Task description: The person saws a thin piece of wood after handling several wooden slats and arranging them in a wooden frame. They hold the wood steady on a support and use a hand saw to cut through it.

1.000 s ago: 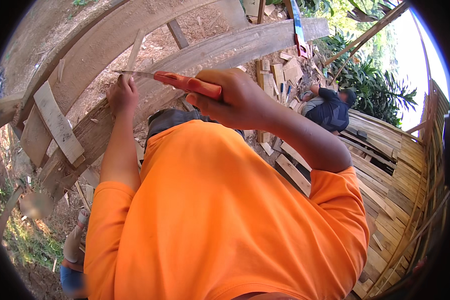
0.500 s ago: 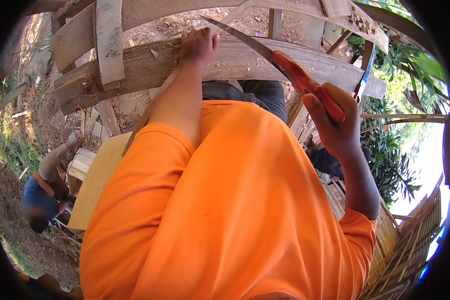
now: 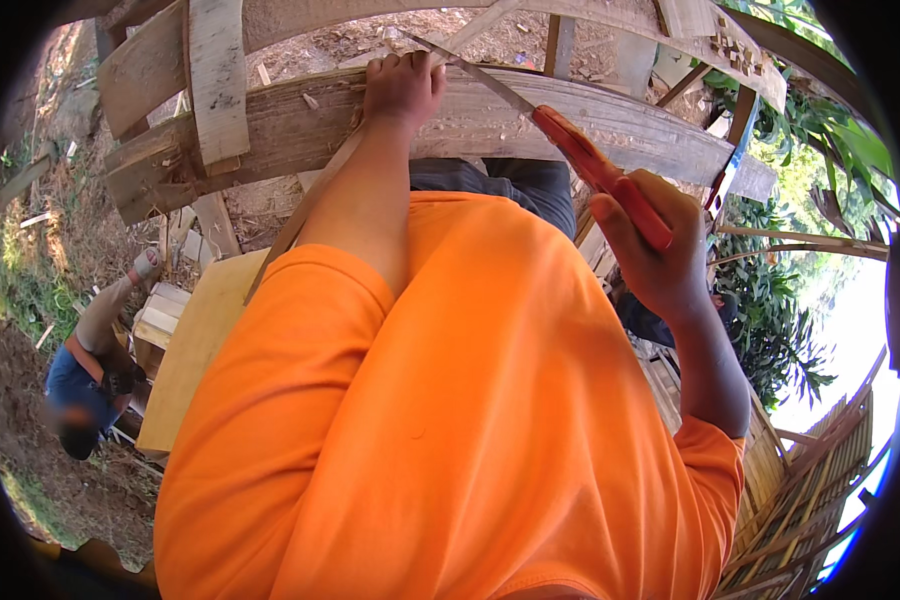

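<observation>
1. The right grip (image 3: 668,262) is wrapped firmly around the handle of a red-handled handsaw with a long, tapering grey blade (image 3: 578,148). The saw is above the right half of the worktop, a long, weathered grey-brown wooden plank (image 3: 270,130), and its tip points far and left.

2. The left grip (image 3: 405,92) lies with bent fingers at the far edge of this plank. I cannot tell if it is closed around something.

3. A narrow, pale wooden strip (image 3: 482,24) runs from just beyond the left grip toward the far right. The blade crosses it in the view – whether the teeth touch the wood, I cannot see.

4. A thin brown wooden strip (image 3: 310,218) shows on the near side, beside the left forearm; I cannot tell if both strips are one piece.

5. For good sawing, I would press the wood steadily on the worktop, keep the left fingers well away from the teeth – the blade is near them – and make long, light, straight strokes, with wrist and forearm in line.
</observation>
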A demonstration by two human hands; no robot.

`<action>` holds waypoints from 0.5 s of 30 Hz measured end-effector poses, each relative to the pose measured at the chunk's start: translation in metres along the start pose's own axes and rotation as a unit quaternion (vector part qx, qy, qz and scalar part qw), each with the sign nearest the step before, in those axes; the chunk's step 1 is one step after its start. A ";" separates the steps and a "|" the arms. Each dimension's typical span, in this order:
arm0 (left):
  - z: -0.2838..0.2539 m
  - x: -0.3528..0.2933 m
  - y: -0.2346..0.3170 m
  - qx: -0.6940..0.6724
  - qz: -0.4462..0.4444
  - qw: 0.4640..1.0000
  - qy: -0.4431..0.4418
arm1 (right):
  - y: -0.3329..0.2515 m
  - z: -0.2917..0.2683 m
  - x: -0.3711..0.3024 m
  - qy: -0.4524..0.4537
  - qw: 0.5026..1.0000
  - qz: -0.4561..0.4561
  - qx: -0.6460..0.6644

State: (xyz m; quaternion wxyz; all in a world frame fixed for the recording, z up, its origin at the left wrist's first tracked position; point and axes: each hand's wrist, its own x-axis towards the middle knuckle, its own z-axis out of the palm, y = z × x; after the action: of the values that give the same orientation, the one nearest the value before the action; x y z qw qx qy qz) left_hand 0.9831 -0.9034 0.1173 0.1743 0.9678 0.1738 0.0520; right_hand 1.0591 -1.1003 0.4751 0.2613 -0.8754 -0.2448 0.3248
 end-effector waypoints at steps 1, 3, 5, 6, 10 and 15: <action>-0.001 0.000 0.001 0.001 -0.002 1.000 -0.007 | 0.001 0.001 0.000 0.001 1.000 0.000 0.004; -0.003 0.001 0.002 -0.002 0.004 1.000 0.005 | 0.002 0.001 0.000 0.004 1.000 -0.003 0.002; -0.004 0.001 0.002 -0.001 0.004 1.000 0.005 | 0.001 0.001 -0.001 0.001 1.000 -0.004 -0.007; -0.005 0.001 0.002 0.001 0.002 1.000 0.000 | 0.000 -0.001 -0.002 -0.004 1.000 -0.002 -0.015; -0.005 0.002 0.003 0.006 -0.006 1.000 -0.022 | 0.000 -0.007 -0.008 -0.012 1.000 0.014 -0.024; -0.003 0.002 0.002 0.005 0.001 1.000 -0.012 | 0.001 -0.004 -0.008 -0.002 1.000 0.012 0.001</action>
State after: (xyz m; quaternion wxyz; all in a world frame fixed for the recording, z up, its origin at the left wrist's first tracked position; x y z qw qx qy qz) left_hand 0.9848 -0.9033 0.1203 0.1710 0.9694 0.1714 0.0400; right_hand 1.0566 -1.1067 0.4804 0.2579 -0.8775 -0.2340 0.3297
